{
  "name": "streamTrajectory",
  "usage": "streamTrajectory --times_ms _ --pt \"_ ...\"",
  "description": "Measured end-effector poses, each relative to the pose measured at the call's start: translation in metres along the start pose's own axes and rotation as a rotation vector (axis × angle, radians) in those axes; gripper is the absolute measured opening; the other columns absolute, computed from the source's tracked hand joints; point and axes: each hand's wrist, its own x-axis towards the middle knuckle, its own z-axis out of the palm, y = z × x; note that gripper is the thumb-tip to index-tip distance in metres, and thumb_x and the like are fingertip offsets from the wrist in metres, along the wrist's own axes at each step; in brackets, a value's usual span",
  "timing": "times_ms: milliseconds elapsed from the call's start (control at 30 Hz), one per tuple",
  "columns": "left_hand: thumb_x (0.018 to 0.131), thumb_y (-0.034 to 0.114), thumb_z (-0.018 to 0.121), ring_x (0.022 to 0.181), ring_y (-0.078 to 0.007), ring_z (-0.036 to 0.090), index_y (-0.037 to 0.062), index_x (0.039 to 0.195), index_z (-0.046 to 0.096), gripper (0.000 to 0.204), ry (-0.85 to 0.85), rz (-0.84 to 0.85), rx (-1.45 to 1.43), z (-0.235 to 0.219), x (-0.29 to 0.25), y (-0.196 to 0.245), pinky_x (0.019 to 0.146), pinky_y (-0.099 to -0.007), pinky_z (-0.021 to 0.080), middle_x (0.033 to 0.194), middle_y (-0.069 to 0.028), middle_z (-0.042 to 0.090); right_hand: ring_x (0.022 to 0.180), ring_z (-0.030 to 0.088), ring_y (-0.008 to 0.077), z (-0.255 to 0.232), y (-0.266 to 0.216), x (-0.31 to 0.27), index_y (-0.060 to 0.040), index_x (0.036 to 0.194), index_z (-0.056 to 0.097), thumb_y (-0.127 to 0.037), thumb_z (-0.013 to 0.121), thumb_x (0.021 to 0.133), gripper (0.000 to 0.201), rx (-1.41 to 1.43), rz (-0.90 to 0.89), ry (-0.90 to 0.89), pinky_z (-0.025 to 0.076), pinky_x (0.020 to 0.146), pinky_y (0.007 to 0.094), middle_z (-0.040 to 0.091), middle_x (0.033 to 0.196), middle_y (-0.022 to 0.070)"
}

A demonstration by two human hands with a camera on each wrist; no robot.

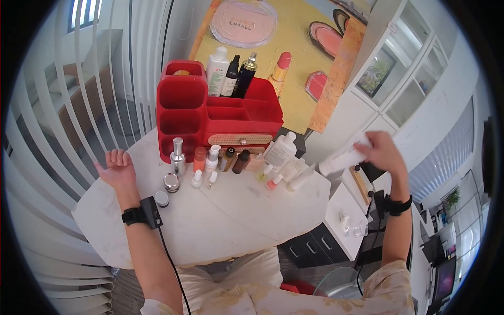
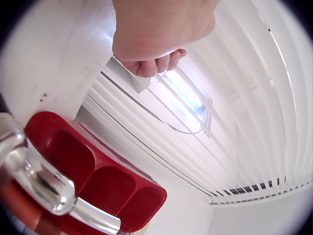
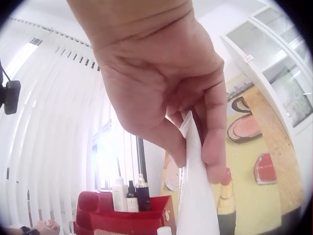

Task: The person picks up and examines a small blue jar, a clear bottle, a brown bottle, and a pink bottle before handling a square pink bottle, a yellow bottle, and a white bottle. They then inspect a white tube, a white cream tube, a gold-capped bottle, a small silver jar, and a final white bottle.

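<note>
My right hand (image 1: 386, 152) pinches a white squeeze tube (image 1: 344, 159) by its flat end, out past the right side of the table. In the right wrist view the thumb and fingers press on both faces of the tube (image 3: 196, 196), which points downward. My left hand (image 1: 119, 170) lies at the table's left edge with loosely curled fingers and nothing in it. Close to it stand a silver pump bottle (image 1: 178, 160), a silver-lidded jar (image 1: 171, 182) and a smaller jar (image 1: 161, 199). A red organizer (image 1: 181, 115) stands at the back, holding several tall bottles (image 1: 231, 76).
Along the organizer's front stand several small bottles, among them a brown one (image 1: 241, 161) and an orange one (image 1: 199, 159). A large white bottle (image 1: 281, 149) and another white tube (image 1: 301, 178) are to their right. A white side cabinet (image 1: 341, 220) adjoins the marble table (image 1: 252, 215).
</note>
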Motion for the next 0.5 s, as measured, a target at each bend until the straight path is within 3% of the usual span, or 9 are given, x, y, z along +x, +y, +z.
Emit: streamTrajectory --times_ms 200,267,333,500 --pt "0.107 0.062 0.03 0.055 -0.0166 0.026 0.0096 0.074 0.035 0.062 0.02 -0.011 -0.01 0.004 -0.004 -0.002 0.049 -0.0315 0.022 0.065 -0.0018 0.028 0.062 0.066 0.0126 -0.016 -0.043 0.074 0.0049 0.096 0.073 -0.028 0.071 0.095 0.033 0.253 -0.282 0.301 0.053 0.059 0.0291 0.071 0.075 0.0081" --pt "0.107 0.063 0.03 0.055 -0.0164 0.025 0.0096 0.074 0.035 0.063 0.013 -0.015 -0.003 0.003 -0.004 -0.003 0.049 -0.0313 0.022 0.065 -0.0017 0.028 0.064 0.068 0.014 -0.006 -0.06 0.106 0.0045 0.102 0.074 -0.03 0.071 0.094 0.036 0.304 -0.313 0.324 0.054 0.061 0.0287 0.073 0.078 0.0098" --pt "0.107 0.063 0.029 0.055 -0.0162 0.025 0.0097 0.074 0.035 0.063 0.014 -0.011 0.005 0.004 -0.005 -0.004 0.049 -0.0312 0.022 0.065 -0.0016 0.028 0.065 0.072 0.0166 0.006 -0.065 0.155 0.0055 0.102 0.074 -0.033 0.072 0.092 0.04 0.145 -0.391 0.339 0.056 0.061 0.0295 0.075 0.079 0.0125" --pt "0.107 0.063 0.029 0.054 -0.0158 0.026 0.0098 0.073 0.036 0.063 0.002 -0.03 0.0 0.002 -0.004 -0.005 0.049 -0.0309 0.023 0.064 -0.0013 0.03 0.065 0.076 0.0231 0.049 -0.125 0.195 0.008 0.097 0.076 -0.027 0.071 0.086 0.037 0.282 -0.326 0.247 0.059 0.062 0.0361 0.074 0.073 0.0172"
